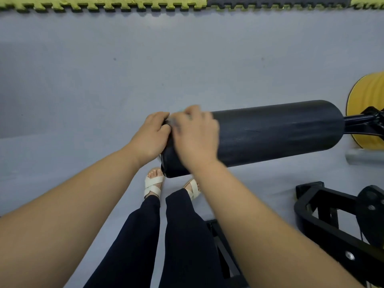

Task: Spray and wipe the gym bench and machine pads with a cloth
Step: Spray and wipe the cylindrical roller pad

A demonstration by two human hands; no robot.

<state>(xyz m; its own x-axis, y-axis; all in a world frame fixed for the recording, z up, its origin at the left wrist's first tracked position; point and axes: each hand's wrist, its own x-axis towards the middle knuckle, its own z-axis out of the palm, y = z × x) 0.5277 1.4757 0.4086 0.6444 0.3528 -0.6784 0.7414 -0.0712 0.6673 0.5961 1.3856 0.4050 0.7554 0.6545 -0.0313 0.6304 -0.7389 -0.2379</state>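
Observation:
A long black foam roller pad [270, 132] runs across the middle of the view, fixed at its right end to a black machine arm [361, 123]. Both hands meet at the pad's left end. My left hand [150, 136] curls round that end from the left. My right hand [195, 138] lies over the top of the pad with its fingers bent down. A small greyish bit of something [172, 121] shows between the two hands, mostly hidden and blurred; I cannot tell if it is a cloth. No spray bottle is in view.
Grey floor [104, 80] spreads all around, edged at the top by yellow-green and black puzzle mats [104, 5]. A yellow disc [365, 109] sits at the right. A black machine frame [332, 221] occupies the lower right. My feet in white sandals [153, 186] stand under the pad.

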